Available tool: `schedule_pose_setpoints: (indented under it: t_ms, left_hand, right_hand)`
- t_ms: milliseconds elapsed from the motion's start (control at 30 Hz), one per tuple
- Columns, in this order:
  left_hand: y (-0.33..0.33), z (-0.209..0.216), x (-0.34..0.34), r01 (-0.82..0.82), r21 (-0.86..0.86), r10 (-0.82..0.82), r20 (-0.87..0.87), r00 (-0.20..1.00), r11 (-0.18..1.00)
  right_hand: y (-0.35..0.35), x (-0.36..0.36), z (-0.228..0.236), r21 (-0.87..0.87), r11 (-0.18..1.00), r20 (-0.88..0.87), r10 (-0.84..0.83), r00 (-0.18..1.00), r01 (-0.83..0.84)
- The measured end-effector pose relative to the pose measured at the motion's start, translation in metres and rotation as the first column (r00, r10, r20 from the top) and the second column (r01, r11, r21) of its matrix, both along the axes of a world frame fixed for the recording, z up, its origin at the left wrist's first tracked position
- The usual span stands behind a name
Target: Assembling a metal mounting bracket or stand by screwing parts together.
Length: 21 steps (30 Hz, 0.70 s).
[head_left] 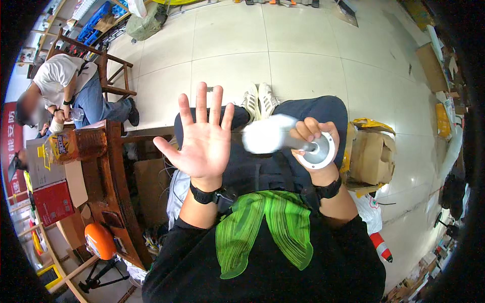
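Observation:
My left hand (203, 144) is raised with its palm showing and the fingers spread, and nothing is in it. To its right, my right hand (309, 129) wraps its fingers round the grey stem of a white fixture with a round mounting flange (328, 151). The flange, with small screw holes, faces up near my wrist. At the other end, a white rounded head (269, 135) points left toward my open hand, smeared by motion, so its details cannot be made out. Dark straps sit on both my wrists. A green striped scarf (262, 227) hangs over my black top.
A dark wooden table (108, 187) stands at my left, bearing a bottle of yellow liquid (65, 146) and boxes. Beyond it, a person in a white shirt (60, 78) sits on a wooden chair. An opened cardboard box (371, 156) stands by my right knee on the tiled floor.

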<state>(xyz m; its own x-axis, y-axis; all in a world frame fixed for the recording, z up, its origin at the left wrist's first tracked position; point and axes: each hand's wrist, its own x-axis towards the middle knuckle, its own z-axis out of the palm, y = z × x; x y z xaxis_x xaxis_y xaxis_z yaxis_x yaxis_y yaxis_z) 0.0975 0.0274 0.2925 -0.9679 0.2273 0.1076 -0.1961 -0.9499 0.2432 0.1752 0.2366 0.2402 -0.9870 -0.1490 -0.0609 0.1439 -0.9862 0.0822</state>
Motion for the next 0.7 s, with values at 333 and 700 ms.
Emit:
schedule_pose_setpoints:
  t_ms: [333, 700]
  left_hand:
    - [0.0, 0.003, 0.004, 0.044, -0.071, -0.051, -0.097, 0.994, 0.996]
    - [0.0, 0.0, 0.003, 0.08, -0.074, -0.089, -0.121, 0.989, 0.994]
  right_hand:
    - [0.005, 0.0, -0.011, 0.495, 0.867, 0.161, -0.037, 0.986, -0.048]
    - [-0.001, -0.002, -0.009, 0.393, 0.905, 0.125, 0.124, 0.984, -0.164]
